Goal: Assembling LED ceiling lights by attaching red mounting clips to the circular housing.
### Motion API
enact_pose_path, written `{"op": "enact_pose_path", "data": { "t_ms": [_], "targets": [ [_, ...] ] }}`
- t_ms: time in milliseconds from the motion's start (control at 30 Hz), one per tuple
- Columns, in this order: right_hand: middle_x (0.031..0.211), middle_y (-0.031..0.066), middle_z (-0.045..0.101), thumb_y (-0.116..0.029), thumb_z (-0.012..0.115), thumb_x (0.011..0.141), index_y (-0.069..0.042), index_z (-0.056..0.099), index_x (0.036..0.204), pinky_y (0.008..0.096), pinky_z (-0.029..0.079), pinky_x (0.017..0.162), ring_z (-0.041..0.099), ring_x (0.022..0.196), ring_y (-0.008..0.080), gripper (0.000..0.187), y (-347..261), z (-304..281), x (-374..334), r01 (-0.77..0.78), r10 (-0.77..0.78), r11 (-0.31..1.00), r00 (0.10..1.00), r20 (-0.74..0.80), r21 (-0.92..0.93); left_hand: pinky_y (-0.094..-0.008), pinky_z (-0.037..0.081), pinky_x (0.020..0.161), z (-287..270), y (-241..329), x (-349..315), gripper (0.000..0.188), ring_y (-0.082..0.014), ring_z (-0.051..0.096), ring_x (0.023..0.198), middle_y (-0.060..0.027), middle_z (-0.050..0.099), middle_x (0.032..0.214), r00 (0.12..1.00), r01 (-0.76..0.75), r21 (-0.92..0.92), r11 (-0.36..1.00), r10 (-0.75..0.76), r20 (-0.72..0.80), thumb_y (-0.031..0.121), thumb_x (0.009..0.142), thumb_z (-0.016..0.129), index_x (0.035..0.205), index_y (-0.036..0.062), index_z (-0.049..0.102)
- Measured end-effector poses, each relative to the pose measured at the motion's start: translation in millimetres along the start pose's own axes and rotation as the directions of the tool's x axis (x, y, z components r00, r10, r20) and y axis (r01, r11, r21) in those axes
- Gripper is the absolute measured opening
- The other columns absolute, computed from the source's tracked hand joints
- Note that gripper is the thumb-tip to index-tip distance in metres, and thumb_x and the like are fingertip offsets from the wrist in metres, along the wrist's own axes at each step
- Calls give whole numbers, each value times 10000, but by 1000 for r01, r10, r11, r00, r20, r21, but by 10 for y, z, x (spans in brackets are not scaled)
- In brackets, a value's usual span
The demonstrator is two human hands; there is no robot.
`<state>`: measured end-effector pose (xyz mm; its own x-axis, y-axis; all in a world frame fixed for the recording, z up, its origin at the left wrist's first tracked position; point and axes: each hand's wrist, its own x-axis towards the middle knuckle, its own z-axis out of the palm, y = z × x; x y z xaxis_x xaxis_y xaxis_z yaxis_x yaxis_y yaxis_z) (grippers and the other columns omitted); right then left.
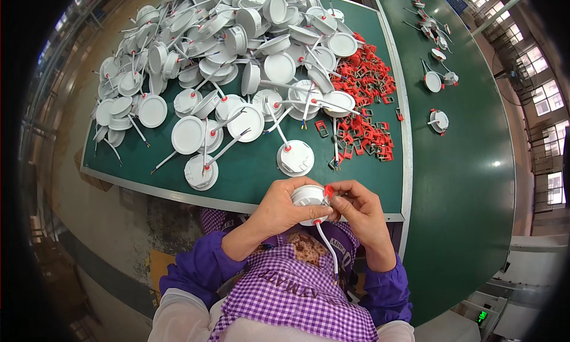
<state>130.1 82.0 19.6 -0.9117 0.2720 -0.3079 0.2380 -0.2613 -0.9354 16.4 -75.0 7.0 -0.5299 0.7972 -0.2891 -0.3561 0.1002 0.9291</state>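
Just over the near edge of the green table, my left hand (pixel 284 206) grips a round white downlight (pixel 308 196) with its fingers and thumb around the body. A white cable hangs down from the downlight, leaving it at a small red grommet. At the right side of the housing, the fingertips of my right hand (pixel 358 209) pinch a red clip (pixel 328 191) against the rim. Part of the clip is hidden by those fingers. The closest loose item is another white downlight (pixel 297 158), lying on the table beyond my hands.
A large heap of white downlights (pixel 236 40) with cables covers the far left of the green table (pixel 249 187). Beside it lies a pile of red clips (pixel 369 80). Past a metal edge on the right runs a long green surface (pixel 455 181) with several downlights (pixel 439 121).
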Motion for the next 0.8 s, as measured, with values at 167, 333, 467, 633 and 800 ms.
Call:
{"op": "enact_pose_path", "data": {
  "t_ms": [167,333,467,633,800],
  "targets": [
    [849,51,646,-92,653,920,38,580,1086,220,496,591,601,651,88,223,11,15,-32,3,-3,1000,1000,-18,-1,-232,516,655,64,-35,-55,273,-87,633,746,-48,680,849,1000,11,-16,1000,-11,-9,98,772,794,973,-15,648],
    [843,46,645,-81,630,931,29,606,1049,231,481,564,587,610,90,162,77,-55,36,5,-4,1000,998,-64,15,-237,526,651,116,-125,-65,250,-98,642,734,-54,680,834,999,3,-165,986,-11,-51,103,806,769,980,-20,638],
    [829,50,625,-80,603,925,-4,649,1007,269,472,571,604,643,125,121,248,-329,423,188,-359,821,904,-231,-539,-268,544,747,107,-177,-29,270,-121,653,854,-72,668,985,995,17,-457,889,-59,-77,105,899,669,1126,-20,592],
    [935,123,615,-54,618,842,-82,672,996,386,513,690,620,811,311,165,188,-394,601,258,-545,298,836,58,-919,-382,479,976,-2,-122,-77,386,-203,585,1125,-116,592,1224,980,19,-815,579,-173,-100,217,982,551,1293,-8,504],
    [928,103,613,-50,646,800,-52,659,926,407,513,706,626,855,300,127,157,-368,463,170,-506,171,860,62,-970,-416,455,1019,-8,-44,-194,410,-228,546,1198,-128,561,1273,977,12,-799,602,-176,-118,112,953,552,1339,1,463]
  ]
}}
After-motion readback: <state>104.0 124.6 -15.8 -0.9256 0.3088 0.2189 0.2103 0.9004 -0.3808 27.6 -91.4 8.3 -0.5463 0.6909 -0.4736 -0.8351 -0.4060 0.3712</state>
